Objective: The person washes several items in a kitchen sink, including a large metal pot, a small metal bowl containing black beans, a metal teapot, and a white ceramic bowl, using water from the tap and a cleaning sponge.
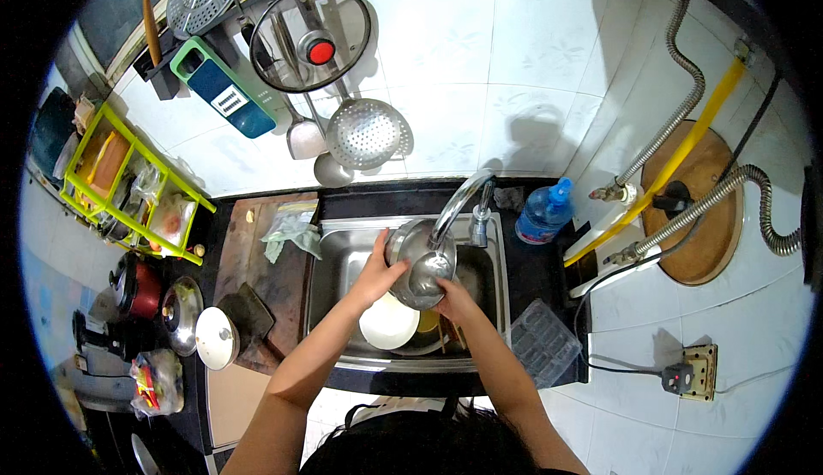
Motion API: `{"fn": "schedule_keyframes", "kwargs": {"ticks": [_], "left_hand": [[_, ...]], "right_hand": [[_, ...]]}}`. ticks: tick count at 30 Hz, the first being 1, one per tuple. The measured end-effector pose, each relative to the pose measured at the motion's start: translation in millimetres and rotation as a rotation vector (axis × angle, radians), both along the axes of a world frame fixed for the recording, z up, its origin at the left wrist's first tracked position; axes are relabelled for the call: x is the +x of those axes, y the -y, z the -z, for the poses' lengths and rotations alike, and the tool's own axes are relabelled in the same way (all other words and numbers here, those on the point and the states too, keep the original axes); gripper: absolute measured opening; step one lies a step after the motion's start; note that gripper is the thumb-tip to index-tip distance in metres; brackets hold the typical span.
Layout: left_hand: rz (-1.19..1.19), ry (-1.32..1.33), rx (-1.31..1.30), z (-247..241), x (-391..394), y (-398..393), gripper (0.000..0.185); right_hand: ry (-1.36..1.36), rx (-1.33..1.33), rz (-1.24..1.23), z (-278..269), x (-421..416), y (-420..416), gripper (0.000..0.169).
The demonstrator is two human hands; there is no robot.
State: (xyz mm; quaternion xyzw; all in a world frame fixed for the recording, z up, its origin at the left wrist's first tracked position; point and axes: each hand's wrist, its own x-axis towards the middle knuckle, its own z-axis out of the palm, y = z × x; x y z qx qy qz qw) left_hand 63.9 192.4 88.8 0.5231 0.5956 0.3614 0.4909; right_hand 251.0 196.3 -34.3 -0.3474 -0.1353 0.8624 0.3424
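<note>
Both my hands grip a stainless steel bowl [405, 285] over the sink, tilted beneath the chrome faucet [461, 198]. My left hand [379, 275] holds the bowl's left side, thumb over the rim. At the lower right edge is my right hand [455, 300], its thumb inside the rim. Clear water collects inside the bowl under the spout. Below it, in the stainless steel sink [341, 250], sits a white bowl [388, 324]. Partly hidden by the held bowl and my right arm are a yellowish dish and some chopsticks [442, 335].
Left of the sink, a wooden cutting board [244, 263] carries a pale green cloth [292, 238] and a cleaver [247, 313]. A blue-capped bottle [545, 211] and a clear plastic tray [545, 345] stand to the right. Utensils, including a skimmer [364, 134], hang on the wall.
</note>
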Motion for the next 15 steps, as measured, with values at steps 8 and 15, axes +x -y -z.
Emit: {"fn": "schedule_keyframes", "kwargs": {"ticks": [8,15], "left_hand": [[-0.134,0.507,-0.734,15,-10,7,0.078],[-0.237,0.82,-0.835,62,-6,34,0.067]], "right_hand": [[-0.219,0.038,-0.316,-33,53,15,0.081],[0.081,0.045,-0.363,-61,66,-12,0.091]]}}
